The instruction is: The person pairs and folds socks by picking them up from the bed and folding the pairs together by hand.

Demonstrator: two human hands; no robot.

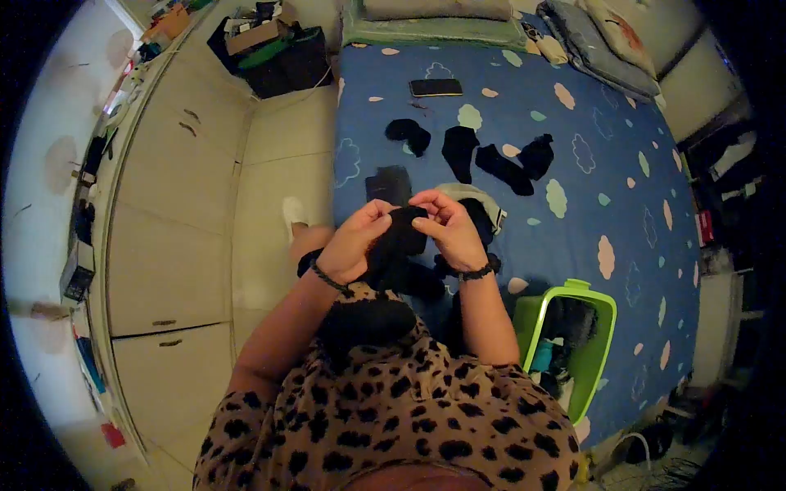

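Observation:
My left hand (358,240) and my right hand (453,232) pinch the top edge of a black sock (399,233) between thumbs and fingers. The dark cloth hangs down over my lap, where it merges with other black pieces. Beyond my hands, several black socks lie on the blue patterned bed sheet (573,237), among them a long sock (503,169) and a crumpled one (407,136). Right by my right hand is a pale round-rimmed item (475,195) with black cloth in it. A flat dark piece (388,185) rests just past my left hand.
A lime-green basket (607,327) with clothes inside stands on the bed at my right. Farther up lies a phone (435,87). Folded bedding (434,31) is at the head of the bed. Cabinets (172,245) and a black box (286,65) line the left side.

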